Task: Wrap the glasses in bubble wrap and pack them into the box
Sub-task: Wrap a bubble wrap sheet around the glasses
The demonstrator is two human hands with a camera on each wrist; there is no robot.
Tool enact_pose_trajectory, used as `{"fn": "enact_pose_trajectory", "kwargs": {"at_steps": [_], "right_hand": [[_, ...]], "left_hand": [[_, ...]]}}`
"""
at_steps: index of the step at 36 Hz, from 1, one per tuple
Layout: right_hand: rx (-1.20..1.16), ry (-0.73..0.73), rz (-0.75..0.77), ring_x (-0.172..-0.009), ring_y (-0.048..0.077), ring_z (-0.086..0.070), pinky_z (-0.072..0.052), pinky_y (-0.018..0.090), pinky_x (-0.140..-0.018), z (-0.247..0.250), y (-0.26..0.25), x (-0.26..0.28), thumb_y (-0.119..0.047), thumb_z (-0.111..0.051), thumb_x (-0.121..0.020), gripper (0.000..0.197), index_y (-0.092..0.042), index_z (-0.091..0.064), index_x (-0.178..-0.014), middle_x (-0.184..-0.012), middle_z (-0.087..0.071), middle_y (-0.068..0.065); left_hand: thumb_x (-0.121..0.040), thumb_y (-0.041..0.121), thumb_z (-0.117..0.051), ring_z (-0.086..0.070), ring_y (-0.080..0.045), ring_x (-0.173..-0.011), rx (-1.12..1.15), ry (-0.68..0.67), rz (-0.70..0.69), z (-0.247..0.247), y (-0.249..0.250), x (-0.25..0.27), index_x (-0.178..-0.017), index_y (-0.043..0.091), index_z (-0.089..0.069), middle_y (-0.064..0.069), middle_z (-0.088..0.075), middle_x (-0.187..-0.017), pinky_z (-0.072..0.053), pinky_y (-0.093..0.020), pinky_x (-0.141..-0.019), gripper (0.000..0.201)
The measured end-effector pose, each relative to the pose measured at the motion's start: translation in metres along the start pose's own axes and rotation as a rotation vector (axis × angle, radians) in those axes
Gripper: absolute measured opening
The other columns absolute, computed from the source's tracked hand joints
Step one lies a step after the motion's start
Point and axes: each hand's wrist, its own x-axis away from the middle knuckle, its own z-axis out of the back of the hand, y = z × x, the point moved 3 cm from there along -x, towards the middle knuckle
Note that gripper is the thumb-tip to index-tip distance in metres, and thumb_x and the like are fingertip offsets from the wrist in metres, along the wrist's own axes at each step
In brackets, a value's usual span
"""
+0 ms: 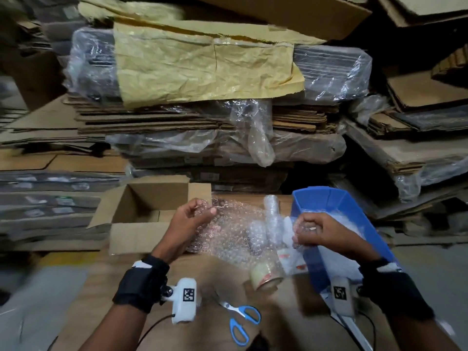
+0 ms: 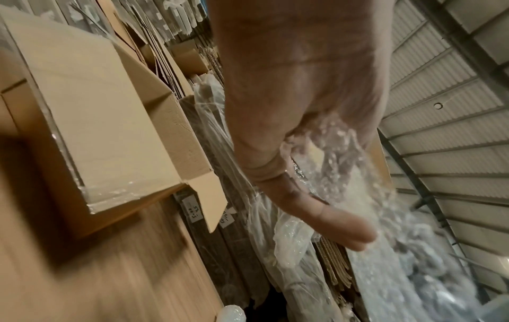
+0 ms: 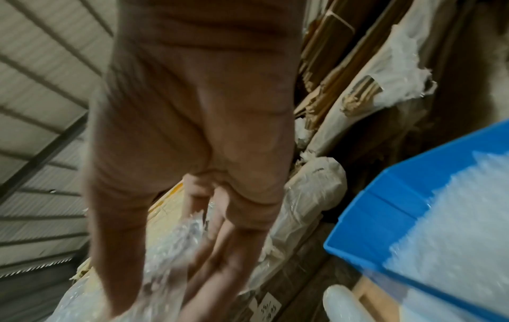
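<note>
A clear sheet of bubble wrap hangs stretched between both hands above the cardboard work surface. My left hand pinches its left corner next to the open cardboard box; the bubble wrap bunches in its fingers in the left wrist view. My right hand grips the right corner in front of the blue bin, and the crumpled bubble wrap shows under it in the right wrist view. A bubble-wrapped glass stands behind the sheet. The box looks empty inside.
A roll of clear tape lies near the bin's front corner, and blue-handled scissors lie nearer me. The blue bin holds white bubble wrap. Stacks of flattened cardboard and plastic-wrapped bundles rise close behind.
</note>
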Motion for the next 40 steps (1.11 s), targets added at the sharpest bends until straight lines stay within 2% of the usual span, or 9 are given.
{"fn": "enact_pose_trajectory", "kwargs": {"at_steps": [5,10,14,18,23,26,33,37,40], "right_hand": [[-0.294,0.215,-0.075,-0.080,0.020,-0.071,-0.057,0.024,-0.064,-0.012,0.015,-0.009,0.005,-0.073,-0.087,0.016,-0.003,-0.064,-0.098,-0.084,-0.071,0.007],[-0.526,0.327,-0.149,-0.085,0.019,-0.068,-0.056,0.022,-0.069,-0.027,0.027,-0.020,-0.015,-0.074,-0.089,0.018,-0.006,-0.066,-0.103,-0.094,-0.070,0.010],[-0.514,0.199,-0.221,-0.100,0.026,-0.074,-0.060,0.035,-0.080,-0.043,0.031,-0.017,-0.016,-0.082,-0.083,0.041,-0.017,-0.062,-0.118,-0.107,-0.078,0.007],[-0.460,0.157,-0.217,-0.097,0.028,-0.076,-0.062,0.032,-0.079,-0.043,0.027,-0.014,0.002,-0.074,-0.085,0.039,-0.011,-0.064,-0.120,-0.108,-0.077,0.016],[-0.412,0.227,-0.174,-0.101,0.029,-0.075,-0.052,0.048,-0.101,-0.024,0.023,-0.013,-0.006,-0.074,-0.083,0.048,-0.007,-0.062,-0.129,-0.114,-0.075,0.016],[-0.368,0.227,-0.147,-0.103,0.031,-0.074,-0.060,0.037,-0.088,-0.013,0.017,-0.011,-0.002,-0.067,-0.092,0.039,-0.010,-0.062,-0.130,-0.115,-0.076,0.011],[-0.317,0.291,-0.037,-0.098,0.026,-0.074,-0.060,0.027,-0.079,0.007,0.010,-0.011,0.007,-0.062,-0.092,0.024,-0.004,-0.075,-0.109,-0.108,-0.076,0.017],[-0.313,0.315,-0.005,-0.079,0.014,-0.075,-0.055,0.016,-0.063,0.011,0.008,-0.014,0.017,-0.054,-0.093,0.027,0.004,-0.074,-0.104,-0.099,-0.077,0.021],[-0.345,0.321,0.006,-0.067,0.009,-0.073,-0.051,0.012,-0.056,0.014,0.009,-0.017,0.019,-0.051,-0.093,0.026,0.009,-0.073,-0.099,-0.091,-0.077,0.018]], "left_hand": [[-0.098,0.020,-0.066,-0.062,-0.036,-0.094,0.096,0.030,0.093,0.013,-0.013,0.008,-0.127,-0.003,-0.054,-0.021,-0.072,-0.113,-0.054,-0.035,-0.053,0.039],[-0.102,0.024,-0.060,-0.067,-0.025,-0.120,0.081,0.054,0.109,0.012,-0.019,0.012,-0.135,0.019,-0.059,-0.005,-0.073,-0.125,-0.054,-0.048,-0.098,0.034],[-0.104,0.020,-0.057,-0.067,-0.018,-0.117,0.120,0.082,0.139,0.009,-0.019,0.014,-0.123,0.031,-0.061,-0.001,-0.073,-0.124,-0.053,-0.033,-0.096,0.022],[-0.100,0.018,-0.062,-0.066,-0.030,-0.121,0.125,0.056,0.168,0.014,-0.019,0.015,-0.133,0.016,-0.058,-0.011,-0.072,-0.126,-0.053,-0.054,-0.102,0.033],[-0.080,0.005,-0.083,-0.065,-0.027,-0.122,0.079,-0.014,0.223,0.024,-0.017,0.009,-0.140,0.027,-0.048,-0.007,-0.064,-0.133,-0.053,-0.047,-0.101,0.073],[-0.069,0.010,-0.094,-0.057,-0.031,-0.132,0.018,-0.059,0.200,0.028,-0.016,0.002,-0.149,0.023,-0.046,-0.012,-0.063,-0.139,-0.045,-0.053,-0.112,0.095],[-0.088,-0.008,-0.069,-0.068,-0.031,-0.104,0.039,-0.052,0.109,0.018,-0.007,-0.005,-0.112,0.003,-0.070,-0.023,-0.074,-0.114,-0.056,-0.035,-0.091,0.026],[-0.095,-0.010,-0.058,-0.072,-0.016,-0.088,0.121,-0.077,0.116,0.010,-0.005,-0.002,-0.104,0.004,-0.073,-0.011,-0.077,-0.103,-0.056,-0.020,-0.063,0.023],[-0.096,-0.011,-0.053,-0.073,-0.017,-0.085,0.182,-0.104,0.133,0.008,-0.006,-0.004,-0.099,0.001,-0.072,-0.011,-0.077,-0.100,-0.058,-0.023,-0.064,0.023]]}}
